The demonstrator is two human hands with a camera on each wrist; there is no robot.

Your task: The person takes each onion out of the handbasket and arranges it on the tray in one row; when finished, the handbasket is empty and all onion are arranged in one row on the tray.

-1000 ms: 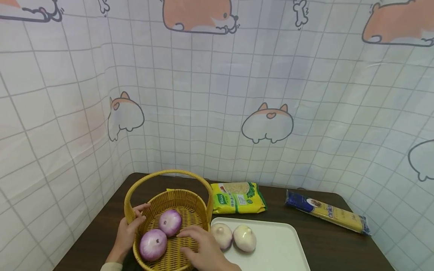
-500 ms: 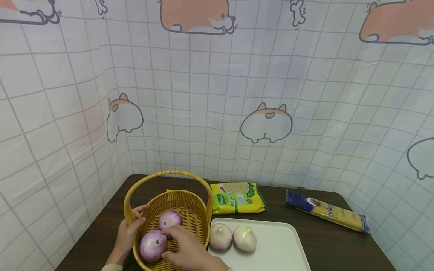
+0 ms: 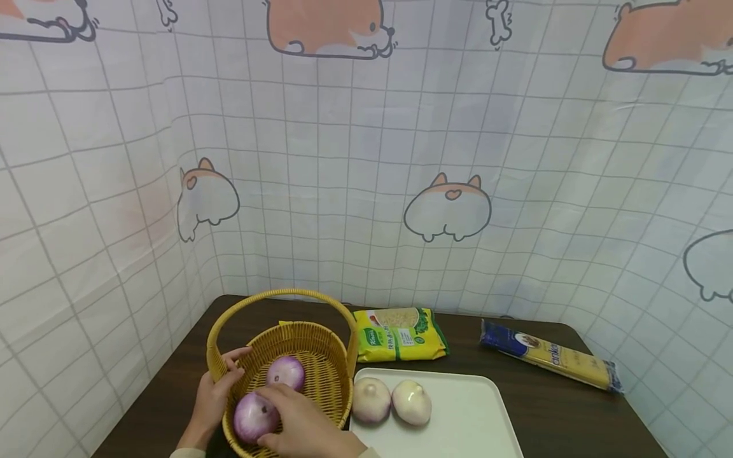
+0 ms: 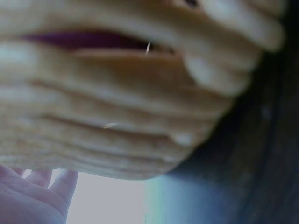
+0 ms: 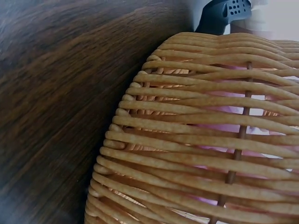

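Observation:
In the head view a woven basket [image 3: 328, 375] with a tall arched handle stands at the table's left side. Two purple onions lie inside it: a nearer onion [image 3: 252, 421] and a farther onion [image 3: 286, 372]. My left hand [image 3: 210, 401] holds the basket's left side by the handle's foot; the left wrist view shows part of that hand [image 4: 35, 196] under the wicker. Over the basket's near right rim reaches my right hand [image 3: 303, 420]. Its fingers lie over the nearer onion, with the thumb by its lower right edge. The right wrist view shows mostly wicker, with purple behind it.
Right of the basket is a white tray [image 3: 458, 420] carrying two pale onions, a left one [image 3: 371, 401] and a right one [image 3: 411, 404]. Behind it lies a yellow-green food packet [image 3: 401, 335]. A long pasta packet [image 3: 550, 356] lies farther right. A patterned curtain [image 3: 343, 222] surrounds the dark table [image 3: 578, 420].
Inside the basket my right hand has moved left from the open wicker to the nearer onion. My left hand stays on the basket's side, and the onions keep their places.

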